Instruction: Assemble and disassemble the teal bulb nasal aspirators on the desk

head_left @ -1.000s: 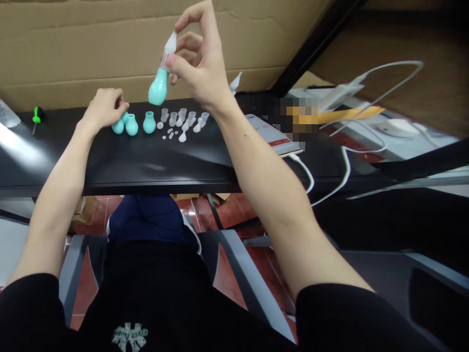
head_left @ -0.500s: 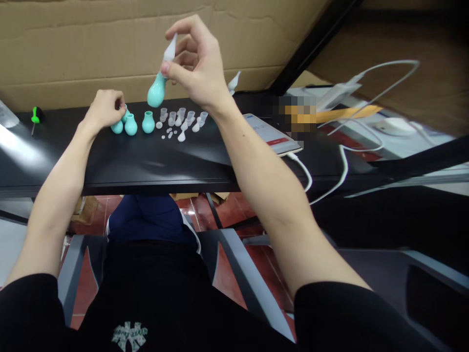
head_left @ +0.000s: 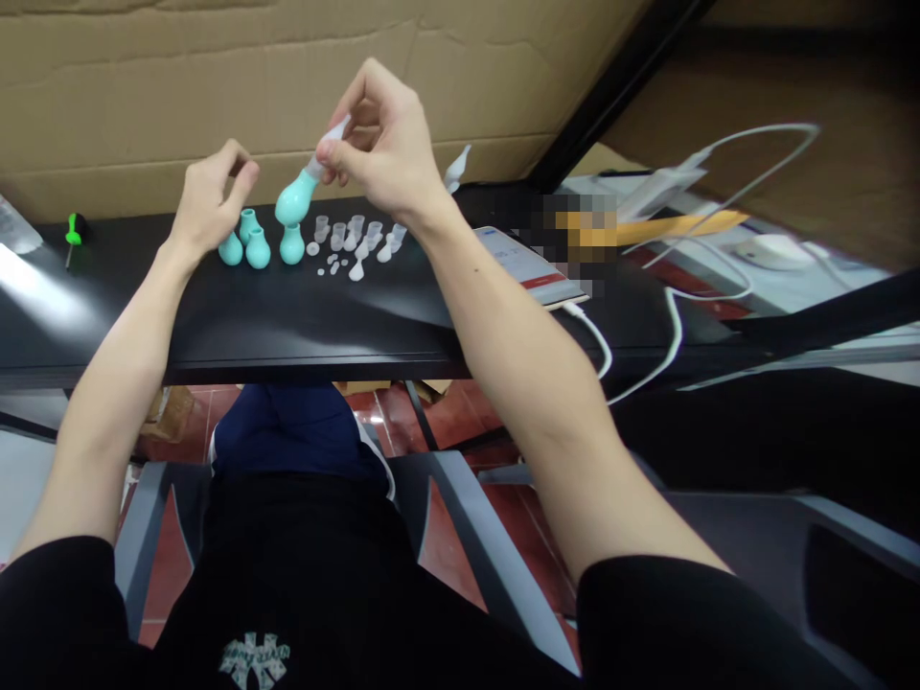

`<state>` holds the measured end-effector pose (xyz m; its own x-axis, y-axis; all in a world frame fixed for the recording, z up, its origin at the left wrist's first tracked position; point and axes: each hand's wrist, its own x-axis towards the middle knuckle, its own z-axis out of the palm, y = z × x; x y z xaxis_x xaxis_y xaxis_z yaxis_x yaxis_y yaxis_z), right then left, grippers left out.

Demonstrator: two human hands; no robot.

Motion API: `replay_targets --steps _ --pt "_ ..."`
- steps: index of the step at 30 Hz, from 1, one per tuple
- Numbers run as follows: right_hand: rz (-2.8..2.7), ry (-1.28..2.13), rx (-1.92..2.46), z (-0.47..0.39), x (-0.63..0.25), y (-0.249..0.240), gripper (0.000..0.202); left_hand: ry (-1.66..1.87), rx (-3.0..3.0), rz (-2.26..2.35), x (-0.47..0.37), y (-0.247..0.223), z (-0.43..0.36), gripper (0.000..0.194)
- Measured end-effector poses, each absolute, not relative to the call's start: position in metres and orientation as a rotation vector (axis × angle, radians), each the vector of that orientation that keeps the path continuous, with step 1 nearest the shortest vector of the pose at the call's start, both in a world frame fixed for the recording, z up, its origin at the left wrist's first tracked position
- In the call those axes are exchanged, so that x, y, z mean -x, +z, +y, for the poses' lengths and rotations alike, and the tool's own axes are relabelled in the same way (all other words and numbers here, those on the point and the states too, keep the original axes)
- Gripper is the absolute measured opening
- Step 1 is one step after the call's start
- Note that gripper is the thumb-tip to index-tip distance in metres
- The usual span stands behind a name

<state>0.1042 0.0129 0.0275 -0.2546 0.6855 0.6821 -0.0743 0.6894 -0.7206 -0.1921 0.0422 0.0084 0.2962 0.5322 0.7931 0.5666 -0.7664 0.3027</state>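
Observation:
My right hand [head_left: 388, 144] grips the clear tip of a turquoise bulb [head_left: 294, 197], which hangs tilted above the black table [head_left: 302, 321]. My left hand [head_left: 216, 192] is raised just above the left end of a group of turquoise bulbs. Its fingers are curled with a gap between thumb and forefinger, and nothing shows in them. Several open-necked bulbs [head_left: 257, 249] stand below, one of them [head_left: 291, 245] right under the held one. To their right lie clear cups [head_left: 339, 236], small white discs [head_left: 334, 259] and white pointed pieces [head_left: 356, 268].
A green and black screwdriver [head_left: 73, 232] lies at the far left. Right of my right forearm is a tablet [head_left: 528, 266] with a white cable [head_left: 600, 345]. A clear tip [head_left: 457, 169] stands behind that forearm. Cardboard [head_left: 216, 86] rises behind the table.
My left hand has lifted off the bulbs at the left. My right hand has come down slightly with the tipped bulb, which now tilts more and hangs closer to the bulbs below.

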Motion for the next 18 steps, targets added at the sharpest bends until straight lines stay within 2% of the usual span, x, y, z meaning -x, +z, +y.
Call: replay_targets --steps 2,7,9,14,18 --pt "-1.667 0.799 0.494 0.012 -0.098 0.024 0.047 -1.567 2.495 -0.962 0.176 0.016 0.026 0.044" --pt "-1.642 0.851 0.446 0.008 -0.081 0.019 0.057 -1.507 2.653 -0.873 0.152 0.017 0.017 0.019" --pt "-1.637 0.92 0.389 0.007 -0.081 0.02 0.061 -1.521 2.737 -0.921 0.151 0.016 0.018 0.015" --pt "-1.581 1.209 0.164 0.007 -0.086 0.018 0.06 -1.619 2.679 -1.006 0.155 0.014 0.006 0.036" --pt "-1.56 1.238 0.141 -0.001 -0.077 0.014 0.061 -1.706 2.47 -1.024 0.15 0.013 -0.004 0.051"
